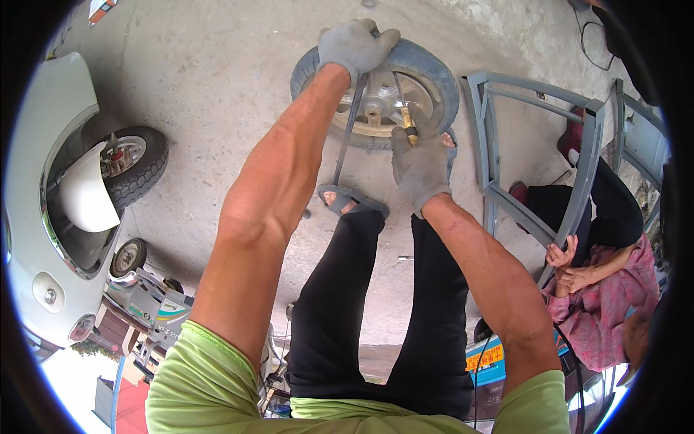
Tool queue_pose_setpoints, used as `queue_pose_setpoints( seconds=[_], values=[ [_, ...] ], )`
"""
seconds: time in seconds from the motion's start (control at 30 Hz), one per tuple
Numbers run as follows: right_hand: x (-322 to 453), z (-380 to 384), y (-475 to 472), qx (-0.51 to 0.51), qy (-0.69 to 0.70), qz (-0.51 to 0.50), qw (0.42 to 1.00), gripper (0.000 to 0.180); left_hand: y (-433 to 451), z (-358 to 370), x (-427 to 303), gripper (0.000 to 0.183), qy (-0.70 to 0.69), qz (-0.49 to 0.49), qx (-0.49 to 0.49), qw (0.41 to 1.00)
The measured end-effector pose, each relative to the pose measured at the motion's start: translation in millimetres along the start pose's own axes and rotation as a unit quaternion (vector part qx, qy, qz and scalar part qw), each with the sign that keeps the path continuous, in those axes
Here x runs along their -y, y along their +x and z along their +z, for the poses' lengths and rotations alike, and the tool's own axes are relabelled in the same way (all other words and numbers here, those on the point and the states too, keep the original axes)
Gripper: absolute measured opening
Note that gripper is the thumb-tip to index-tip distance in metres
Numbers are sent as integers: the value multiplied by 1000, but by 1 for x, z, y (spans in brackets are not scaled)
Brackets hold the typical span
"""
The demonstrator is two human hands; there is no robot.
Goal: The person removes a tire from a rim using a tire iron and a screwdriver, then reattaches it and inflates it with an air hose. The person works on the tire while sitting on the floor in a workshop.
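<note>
A motorcycle-type tyre (445,81) on a cast metal wheel rim (374,97) lies in front of my feet. My left hand (358,46), in a grey work glove, grips over the tyre's far edge. A long flat metal bar, like a tyre lever (351,122), runs from beneath that hand across the rim towards my left sandal (352,202); its upper end is hidden. My gloved right hand (424,160) holds a screwdriver (407,120) by its yellowish handle. The screwdriver's shaft reaches across the wheel to the inner edge of the tyre on the far side.
On my right stands a grey metal frame (490,135), with a seated person's hand (561,252) on it. A white vehicle body (70,108) and a second wheel with a knobbly tyre (143,176) are on the left. A small metal piece (405,257) lies on the concrete floor (227,70).
</note>
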State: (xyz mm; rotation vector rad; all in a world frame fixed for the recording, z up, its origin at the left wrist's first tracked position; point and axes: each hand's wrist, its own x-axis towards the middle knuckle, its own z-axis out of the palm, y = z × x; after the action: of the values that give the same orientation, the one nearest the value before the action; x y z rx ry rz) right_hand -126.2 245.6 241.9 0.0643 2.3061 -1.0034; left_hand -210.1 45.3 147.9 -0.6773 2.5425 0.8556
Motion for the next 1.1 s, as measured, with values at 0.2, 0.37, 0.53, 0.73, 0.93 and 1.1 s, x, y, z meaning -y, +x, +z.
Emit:
queue_pose_setpoints(
  seconds=[0.2,0.37,0.53,0.73,0.93,1.1],
  values=[
    [-23,39,-14,-67,19,-21,997,54,0,0,2,64,-21,-8,-3,1000],
    [-37,70,-24,-88,74,-3,993,46,0,-2,3,65,-11,-12,4,1000],
    [-55,109,-20,-114,93,23,989,36,1,-2,6,68,-7,-14,14,1000],
    [-87,140,-6,-129,89,-14,988,34,7,-2,11,71,-27,24,2,999],
    [-126,150,23,-132,66,-137,980,30,10,-3,15,72,-95,4,17,995],
    [-157,155,43,-116,31,-160,980,32,7,-11,12,71,-60,-10,23,998]
  ],
)
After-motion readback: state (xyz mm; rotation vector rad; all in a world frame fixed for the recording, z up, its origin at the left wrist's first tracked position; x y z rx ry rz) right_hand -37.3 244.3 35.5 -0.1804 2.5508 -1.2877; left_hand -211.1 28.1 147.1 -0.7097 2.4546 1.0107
